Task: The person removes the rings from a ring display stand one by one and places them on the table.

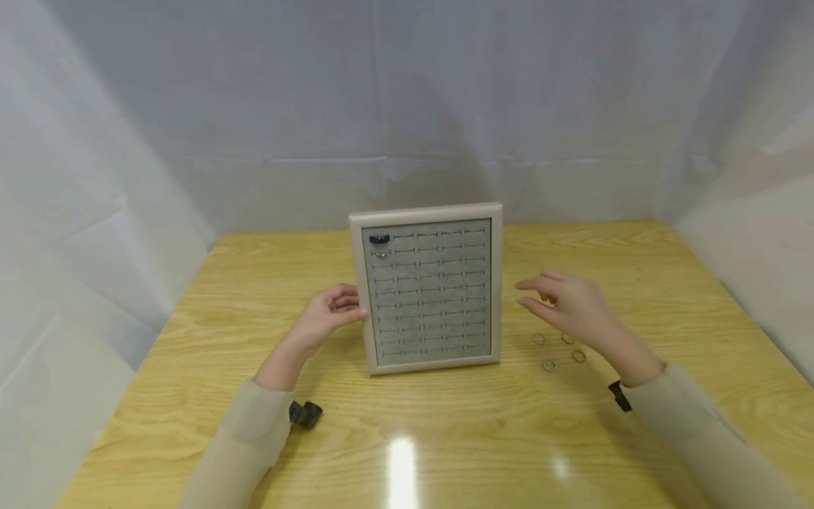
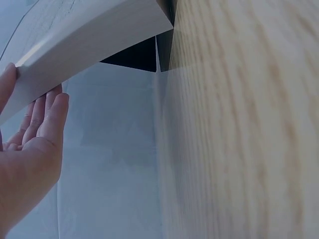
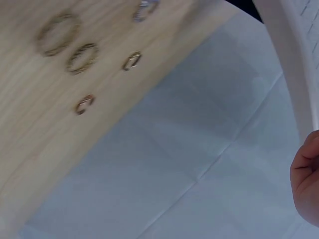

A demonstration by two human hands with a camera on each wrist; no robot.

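A framed ring display board (image 1: 429, 291) stands upright, tilted back, mid-table (image 1: 254, 283). At its nine o'clock edge the left hand (image 1: 327, 314) rests straight fingers (image 2: 50, 112) against the frame, clasping nothing. At three o'clock the right hand (image 1: 569, 302) hovers, loosely spread and empty, fingers pointing toward the board. Loose rings (image 1: 549, 365) lie just below it at five o'clock.

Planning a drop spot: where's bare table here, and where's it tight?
Bare: the table in front of the ring board, between the sleeves, and the far corners. Tight: right of the board, where loose rings lie under the right hand; left hand touches the frame.
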